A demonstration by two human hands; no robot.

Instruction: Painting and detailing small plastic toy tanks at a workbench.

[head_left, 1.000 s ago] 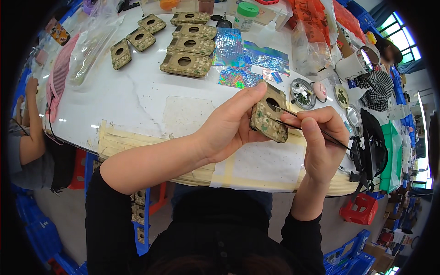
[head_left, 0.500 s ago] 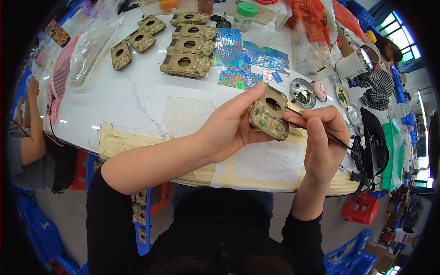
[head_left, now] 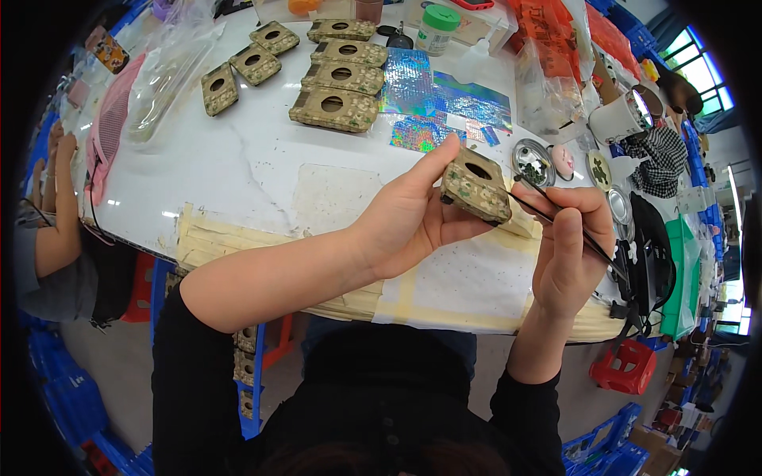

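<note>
My left hand point(head_left: 413, 208) grips a camouflage-patterned model tank hull point(head_left: 474, 187) by its edges, raised above the table and tilted. The hull has a round hole in its top. In my right hand point(head_left: 570, 242) is a pair of black tweezers point(head_left: 556, 217), pinched between thumb and fingers. Their tips point at the hull's right edge; whether they touch it I cannot tell. Just beyond my right hand stands a round metal dish point(head_left: 533, 161) with small dark green pieces. Under my hands lies a white paper sheet point(head_left: 444, 287) taped to the table.
Several camouflage hulls point(head_left: 333, 109) rest at the back left. Holographic sheets point(head_left: 468, 101), a green-lidded jar point(head_left: 438, 28) and a white squeeze bottle point(head_left: 479, 62) sit beyond my hands. A black bag point(head_left: 652, 246) and a green tray point(head_left: 681, 274) lie right. Another person's arm point(head_left: 57, 226) shows far left.
The hull has turned and tilted in my left hand. My right hand has drawn the tweezers back to the right, away from the hull's top near its hole.
</note>
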